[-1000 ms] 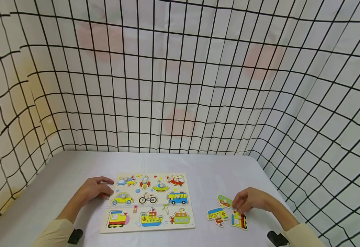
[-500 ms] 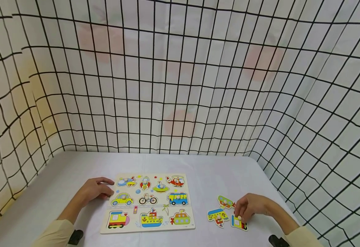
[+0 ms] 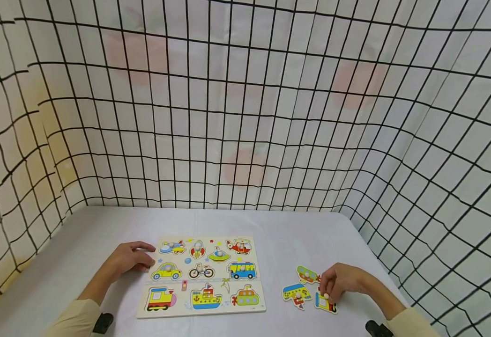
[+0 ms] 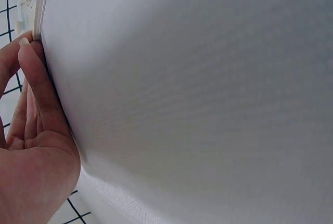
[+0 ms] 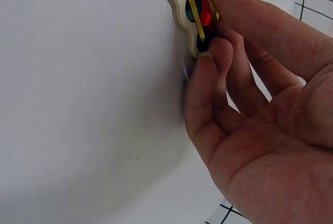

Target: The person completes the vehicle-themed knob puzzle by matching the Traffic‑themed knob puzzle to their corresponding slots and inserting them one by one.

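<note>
My right hand holds the train puzzle piece by its right end, at the table's right. In the right wrist view the thumb lies on the piece's painted face and curled fingertips meet its wheeled edge. Against the train piece lie a ship piece and a green submarine piece. My left hand, fingers relaxed, rests at the left edge of the wooden puzzle board. Thumb and finger reach that edge in the left wrist view.
Knobbed vehicle pieces fill the board's upper two rows, including a car and a bus. Its bottom row shows train, ship and submarine pictures without knobs. White cloth covers the table; black-grid netting encloses the back and sides.
My right hand has shifted slightly toward the near side, from between the submarine and train pieces onto the train piece. The left hand and the board have stayed put.
</note>
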The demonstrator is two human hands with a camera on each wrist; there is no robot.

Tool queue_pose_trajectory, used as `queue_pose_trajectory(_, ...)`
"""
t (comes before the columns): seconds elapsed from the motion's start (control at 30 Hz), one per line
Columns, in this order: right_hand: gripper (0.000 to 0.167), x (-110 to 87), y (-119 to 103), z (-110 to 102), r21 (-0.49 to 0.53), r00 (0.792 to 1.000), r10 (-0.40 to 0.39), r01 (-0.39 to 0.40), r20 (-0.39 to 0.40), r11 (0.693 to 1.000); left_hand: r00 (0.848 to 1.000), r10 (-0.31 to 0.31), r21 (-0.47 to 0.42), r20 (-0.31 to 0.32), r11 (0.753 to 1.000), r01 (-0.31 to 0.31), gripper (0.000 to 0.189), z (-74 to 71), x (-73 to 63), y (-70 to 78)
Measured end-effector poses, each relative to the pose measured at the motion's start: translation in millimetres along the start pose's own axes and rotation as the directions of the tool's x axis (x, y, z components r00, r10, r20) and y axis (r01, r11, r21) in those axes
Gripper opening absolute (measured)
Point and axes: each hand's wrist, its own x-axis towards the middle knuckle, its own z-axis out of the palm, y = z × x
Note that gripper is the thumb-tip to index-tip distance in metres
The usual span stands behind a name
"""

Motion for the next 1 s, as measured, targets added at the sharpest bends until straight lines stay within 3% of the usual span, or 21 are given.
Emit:
queue_pose_trajectory(0.37, 0.018, -1.3, -9.3, -1.5, -0.039, 1.0, 0.013, -0.013, 0.002, 0.999, 1.0, 0.002, -0.002, 0.0, 1.0, -0.002, 0.049, -0.1, 1.1, -0.6)
queue_pose_trajectory(0.57, 0.016, 1.6, -24.9, -3.6, -0.082, 1.0, -0.024, 0.024, 0.0, 0.996, 1.0, -0.002, -0.016, -0.004, 1.0, 0.002, 0.048, 0.5, 0.6, 0.6)
queue_pose_trajectory(1.0, 0.015, 40.0, -78.8, 23.4, -0.144, 0.992, -0.122, 0.118, -0.021, 0.983, 1.0, -0.007, -0.001, -0.007, 1.0, 0.007, 0.048, 0.2, -0.7, 2.1)
